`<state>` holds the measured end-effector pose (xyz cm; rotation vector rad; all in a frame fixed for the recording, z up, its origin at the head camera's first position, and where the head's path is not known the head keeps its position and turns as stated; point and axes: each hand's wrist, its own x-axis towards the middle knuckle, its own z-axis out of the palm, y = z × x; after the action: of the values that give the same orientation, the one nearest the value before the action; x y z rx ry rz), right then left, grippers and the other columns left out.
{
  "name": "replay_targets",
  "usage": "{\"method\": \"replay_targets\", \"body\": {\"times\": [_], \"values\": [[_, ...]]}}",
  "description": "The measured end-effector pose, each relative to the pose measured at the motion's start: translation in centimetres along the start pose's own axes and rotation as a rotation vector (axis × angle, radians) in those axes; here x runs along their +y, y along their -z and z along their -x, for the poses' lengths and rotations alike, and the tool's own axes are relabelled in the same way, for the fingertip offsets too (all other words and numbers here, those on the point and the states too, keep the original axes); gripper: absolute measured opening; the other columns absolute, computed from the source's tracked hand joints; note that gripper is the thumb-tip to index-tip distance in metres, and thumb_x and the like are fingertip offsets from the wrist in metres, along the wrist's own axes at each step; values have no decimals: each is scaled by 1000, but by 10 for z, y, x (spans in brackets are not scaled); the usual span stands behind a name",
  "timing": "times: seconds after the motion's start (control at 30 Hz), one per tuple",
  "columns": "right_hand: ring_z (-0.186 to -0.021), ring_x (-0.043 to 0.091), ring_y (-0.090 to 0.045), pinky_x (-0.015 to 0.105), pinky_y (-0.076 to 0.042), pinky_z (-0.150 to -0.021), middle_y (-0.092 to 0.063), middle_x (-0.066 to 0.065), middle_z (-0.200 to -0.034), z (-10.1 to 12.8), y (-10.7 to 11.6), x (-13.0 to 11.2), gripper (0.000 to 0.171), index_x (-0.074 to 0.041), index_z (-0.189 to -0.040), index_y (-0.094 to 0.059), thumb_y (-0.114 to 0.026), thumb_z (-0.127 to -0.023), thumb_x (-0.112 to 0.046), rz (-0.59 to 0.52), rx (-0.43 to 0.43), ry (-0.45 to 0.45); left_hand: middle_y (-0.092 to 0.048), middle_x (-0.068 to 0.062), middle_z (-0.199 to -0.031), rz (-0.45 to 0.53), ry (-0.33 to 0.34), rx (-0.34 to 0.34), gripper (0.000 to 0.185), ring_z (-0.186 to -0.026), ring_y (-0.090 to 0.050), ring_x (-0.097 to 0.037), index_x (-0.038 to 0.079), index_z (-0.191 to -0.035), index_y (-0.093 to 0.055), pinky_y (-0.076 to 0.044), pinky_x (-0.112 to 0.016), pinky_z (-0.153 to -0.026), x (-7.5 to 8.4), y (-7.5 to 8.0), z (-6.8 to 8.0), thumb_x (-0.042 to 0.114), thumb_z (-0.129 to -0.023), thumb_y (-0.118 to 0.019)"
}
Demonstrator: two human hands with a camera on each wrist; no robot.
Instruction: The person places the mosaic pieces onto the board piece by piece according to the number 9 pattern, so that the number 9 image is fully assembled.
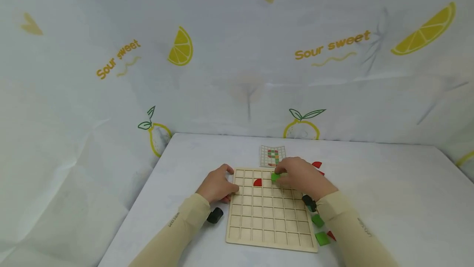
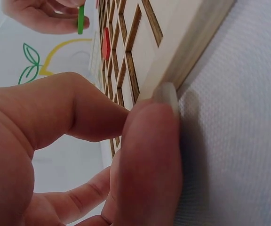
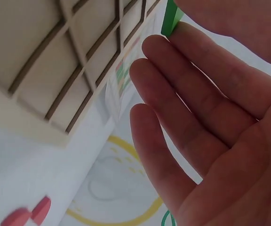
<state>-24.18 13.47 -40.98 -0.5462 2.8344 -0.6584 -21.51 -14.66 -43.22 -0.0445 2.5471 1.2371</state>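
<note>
A wooden grid board (image 1: 263,222) lies on the white table with a red quarter-round tile (image 1: 258,182) in one of its upper squares. My left hand (image 1: 216,185) grips the board's left edge; in the left wrist view its thumb and finger are right at the rim. Over the upper right of the grid, my right hand (image 1: 303,177) pinches a green tile (image 1: 275,177) between thumb and index finger. The right wrist view shows that hand's other fingers extended and the green tile (image 3: 170,19) partly hidden. Beyond the board lies a pattern card (image 1: 264,159) with a coloured figure on a grid.
Right of the board are several loose tiles: a green one (image 1: 322,238), another green one (image 1: 317,220), and red ones such as a quarter-round (image 1: 317,164), some partly behind the right arm. A lemon-print cloth (image 1: 237,65) hangs behind the table (image 1: 389,184).
</note>
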Motion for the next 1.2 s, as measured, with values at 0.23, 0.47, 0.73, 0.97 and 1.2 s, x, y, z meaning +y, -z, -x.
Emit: {"method": "replay_targets", "body": {"times": [0.23, 0.47, 0.73, 0.97, 1.2], "values": [[-101, 13, -69, 42, -60, -93, -79, -5, -113, -7, -12, -12, 16, -19, -109, -81, -83, -94, -25, 8, -6, 20, -67, -5, -63, 1, -7, 5, 53, -50, -60, -12, 7, -140, -56, -55, -24, -52, -1, -1, -1, 12, -92, -79], [-97, 13, -68, 42, -60, -91, -79, -4, -106, -8, -16, -14, 12, -16, -106, -81, -82, -95, -22, 42, 4, 47, -67, -4, -61, -4, -15, 4, 52, -49, -59, -12, 6, -139, -56, -52, -24, -52, -1, -1, -2, 12, -91, -78], [-121, 26, -72, 45, -59, -98, -80, 1, -117, -10, -20, -16, 13, -15, -105, -81, -83, -94, -22, 73, 27, 68, -67, -3, -61, -20, -18, 5, 53, -50, -60, -12, 6, -139, -56, -54, -25, -53, -2, 1, -3, 13, -91, -78], [-128, 31, -69, 48, -59, -102, -79, 3, -122, -10, -21, -17, 15, -14, -107, -82, -83, -95, -21, 86, 29, 74, -68, -4, -62, -14, -18, 3, 53, -50, -61, -12, 6, -140, -56, -54, -25, -53, -2, 1, -3, 13, -92, -78], [-129, 33, -69, 47, -59, -100, -78, 5, -123, -11, -22, -18, 11, -15, -106, -81, -80, -96, -20, 126, 29, 110, -68, -4, -63, -20, -12, 6, 52, -50, -60, -12, 7, -138, -56, -53, -24, -52, -1, 1, -3, 12, -91, -77]]}}
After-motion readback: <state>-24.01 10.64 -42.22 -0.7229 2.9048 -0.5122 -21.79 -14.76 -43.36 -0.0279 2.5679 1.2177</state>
